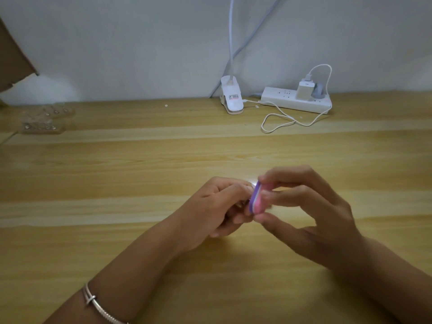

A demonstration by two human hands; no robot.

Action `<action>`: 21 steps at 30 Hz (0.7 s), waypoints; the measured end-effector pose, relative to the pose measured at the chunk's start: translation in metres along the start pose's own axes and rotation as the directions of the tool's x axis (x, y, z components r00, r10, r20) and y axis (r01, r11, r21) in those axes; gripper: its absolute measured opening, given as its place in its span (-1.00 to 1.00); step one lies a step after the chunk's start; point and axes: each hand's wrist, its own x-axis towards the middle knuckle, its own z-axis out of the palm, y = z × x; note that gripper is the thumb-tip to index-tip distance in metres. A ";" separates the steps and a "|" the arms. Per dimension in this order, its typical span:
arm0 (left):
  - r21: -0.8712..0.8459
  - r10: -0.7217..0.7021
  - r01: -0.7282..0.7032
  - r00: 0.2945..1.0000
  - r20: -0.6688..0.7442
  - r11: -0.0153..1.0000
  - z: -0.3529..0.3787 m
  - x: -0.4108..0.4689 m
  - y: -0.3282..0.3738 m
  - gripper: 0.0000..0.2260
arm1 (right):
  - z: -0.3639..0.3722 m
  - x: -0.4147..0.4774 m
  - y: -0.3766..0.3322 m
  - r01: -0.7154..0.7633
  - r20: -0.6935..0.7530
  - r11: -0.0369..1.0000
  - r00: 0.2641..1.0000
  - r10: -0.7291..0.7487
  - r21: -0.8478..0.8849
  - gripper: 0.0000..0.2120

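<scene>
- View: head camera, looking down at a wooden table (117,160) with pale and darker plank stripes.
- Working thing: small nail buffer block (256,199), layered purple, white and pink, rounded ends. It is held on edge above the table, near the middle of the frame, between the two hands. It is slightly blurred.
- Right hand (311,213): pinches the buffer block. Index and middle fingertips lie on the pink face and upper edge, and the thumb comes up under the lower end. The remaining fingers are loosely bent behind.
- Left hand (216,206): fingers curled in toward the palm, with their tips touching the purple face of the block. No grip around the block is visible, and the contact area is too blurred to tell which finger meets it.
- Left forearm: thin silver bangle (98,304) with a small ring-shaped slider, near the bottom edge.
- Back of table, against the wall:
  - White clip-on lamp base (231,98) with a label, its gooseneck rising out of frame.
  - White power strip (295,101) just right of it, with a white USB charger (305,90) plugged in.
  - White cable (279,118) running from the charger, looping on the table and ending at the lamp base.
- Far left of table: clear plastic pieces (42,123), indistinct.
- Upper left corner: edge of a brown cardboard sheet (14,57).
</scene>
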 end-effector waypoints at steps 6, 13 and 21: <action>0.042 -0.036 0.038 0.999 -0.037 0.998 -0.005 0.002 -0.001 -0.71 | -0.004 0.000 0.007 -0.096 -0.034 0.993 0.995 0.094 -0.073 -0.82; 0.004 0.040 -0.040 0.998 -0.054 0.999 -0.008 0.000 -0.002 -0.75 | -0.008 -0.001 0.017 -0.143 -0.027 0.984 0.990 0.141 -0.106 -0.89; 0.574 0.494 -0.112 0.657 -0.570 0.811 -0.016 0.007 -0.005 -0.93 | -0.011 0.003 0.029 -0.514 0.026 0.850 0.854 0.520 -0.110 -0.75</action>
